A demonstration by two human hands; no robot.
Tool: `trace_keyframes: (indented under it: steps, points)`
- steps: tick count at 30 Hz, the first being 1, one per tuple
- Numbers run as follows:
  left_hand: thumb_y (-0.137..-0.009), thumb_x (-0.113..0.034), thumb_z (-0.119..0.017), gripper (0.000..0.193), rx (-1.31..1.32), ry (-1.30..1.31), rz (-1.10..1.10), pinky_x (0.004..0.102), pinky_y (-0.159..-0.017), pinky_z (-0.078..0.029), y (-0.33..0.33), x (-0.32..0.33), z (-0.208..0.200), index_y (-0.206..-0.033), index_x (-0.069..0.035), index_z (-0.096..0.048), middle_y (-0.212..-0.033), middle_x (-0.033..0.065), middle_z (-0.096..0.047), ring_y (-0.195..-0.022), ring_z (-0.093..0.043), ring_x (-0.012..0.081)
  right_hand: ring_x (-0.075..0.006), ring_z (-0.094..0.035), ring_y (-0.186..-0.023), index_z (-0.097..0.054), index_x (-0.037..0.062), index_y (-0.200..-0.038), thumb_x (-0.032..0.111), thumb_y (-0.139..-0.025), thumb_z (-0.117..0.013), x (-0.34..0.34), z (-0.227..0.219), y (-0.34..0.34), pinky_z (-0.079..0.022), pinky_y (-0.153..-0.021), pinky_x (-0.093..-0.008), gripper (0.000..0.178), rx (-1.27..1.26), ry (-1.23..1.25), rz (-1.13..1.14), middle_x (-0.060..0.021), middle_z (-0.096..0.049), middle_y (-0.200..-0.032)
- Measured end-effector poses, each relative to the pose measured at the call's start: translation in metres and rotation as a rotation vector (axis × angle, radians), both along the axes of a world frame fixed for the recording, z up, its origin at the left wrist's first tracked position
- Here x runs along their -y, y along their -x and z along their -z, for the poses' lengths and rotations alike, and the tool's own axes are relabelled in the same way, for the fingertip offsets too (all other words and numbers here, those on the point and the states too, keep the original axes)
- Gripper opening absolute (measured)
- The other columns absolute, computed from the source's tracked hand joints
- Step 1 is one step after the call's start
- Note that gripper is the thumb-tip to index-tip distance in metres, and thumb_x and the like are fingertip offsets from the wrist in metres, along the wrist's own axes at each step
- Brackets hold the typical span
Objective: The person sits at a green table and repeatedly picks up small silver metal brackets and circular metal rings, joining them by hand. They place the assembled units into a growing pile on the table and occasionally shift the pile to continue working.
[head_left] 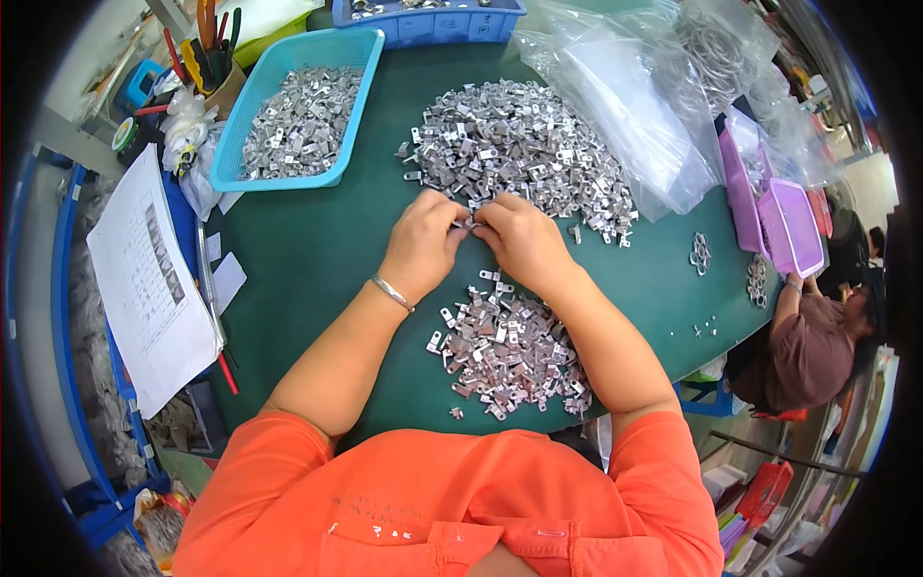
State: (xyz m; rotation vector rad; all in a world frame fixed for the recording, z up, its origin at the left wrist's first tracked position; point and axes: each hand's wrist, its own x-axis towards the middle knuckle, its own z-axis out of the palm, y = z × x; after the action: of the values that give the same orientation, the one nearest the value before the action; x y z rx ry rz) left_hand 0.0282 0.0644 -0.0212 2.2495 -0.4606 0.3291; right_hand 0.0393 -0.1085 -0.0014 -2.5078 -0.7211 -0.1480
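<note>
My left hand and my right hand meet over the middle of the green table, both closed in a pinch. Between their fingertips is a small metal bracket, mostly covered by the fingers. Just beyond my hands lies a large heap of small silvery metal brackets, each with a hole. A smaller pile of similar brackets lies close to my body, between my forearms. At the far left, a turquoise basket holds many more of them.
Clear plastic bags lie at the far right, near a purple basket. A blue tray stands at the back. Papers on a clipboard and a tool holder are on the left. Another person sits at the right.
</note>
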Motion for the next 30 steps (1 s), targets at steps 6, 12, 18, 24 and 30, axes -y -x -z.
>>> trace_keyframes:
  steps: [6,12,18,24,30]
  points:
    - [-0.072,0.0,-0.071,0.021,-0.274,0.257,0.013,0.0265,-0.063,-0.05,0.003,0.007,-0.005,-0.093,-0.003,-0.067,-0.084,0.0053,-0.061,-0.069,-0.062,0.0144,-0.0157,-0.063,-0.077,-0.066,0.001,-0.085,-0.006,-0.076,-0.066,0.026,0.0,0.01,-0.051,-0.069,-0.0271,0.012,-0.529,-0.576,0.1,-0.0059,-0.063,-0.083]
    - [-0.09,-0.01,-0.061,0.016,-0.804,0.809,0.049,0.0244,-0.063,-0.052,0.004,0.011,-0.011,-0.097,0.003,-0.066,-0.082,0.0075,-0.067,-0.067,-0.062,0.0121,-0.015,-0.063,-0.083,-0.065,-0.0026,-0.08,-0.013,-0.075,-0.062,0.041,-0.01,0.021,-0.051,-0.075,-0.0267,0.012,-0.612,-0.907,-0.104,-0.0101,-0.066,-0.089]
    - [-0.091,-0.013,-0.06,0.015,-0.955,0.974,0.095,0.0228,-0.059,-0.05,0.003,0.005,-0.01,-0.094,0.001,-0.064,-0.08,0.0058,-0.065,-0.064,-0.06,0.0101,-0.0174,-0.063,-0.079,-0.066,-0.0016,-0.08,-0.011,-0.073,-0.058,0.049,-0.031,0.006,-0.05,-0.07,-0.029,0.014,-0.48,-0.529,-0.284,-0.0084,-0.066,-0.085]
    - [-0.089,-0.008,-0.06,0.012,-1.048,0.753,0.315,0.0229,-0.053,-0.049,0.003,-0.005,-0.02,-0.088,0.003,-0.065,-0.075,0.0052,-0.064,-0.058,-0.058,0.0086,-0.0327,-0.059,-0.086,-0.061,0.0002,-0.098,-0.001,-0.074,-0.065,0.014,-0.004,-0.003,-0.048,-0.074,-0.0373,0.025,0.041,-0.1,-0.055,-0.0136,-0.056,-0.092]
    - [-0.08,-0.005,-0.066,0.009,-0.396,0.239,0.285,0.0248,-0.059,-0.047,0.006,-0.002,-0.014,-0.089,-0.004,-0.069,-0.08,0.004,-0.062,-0.063,-0.057,0.0089,-0.0295,-0.06,-0.079,-0.061,0.0019,-0.09,-0.002,-0.071,-0.068,0.032,-0.013,0.003,-0.049,-0.068,-0.0358,0.021,-0.174,-0.13,-0.063,-0.0126,-0.056,-0.086]
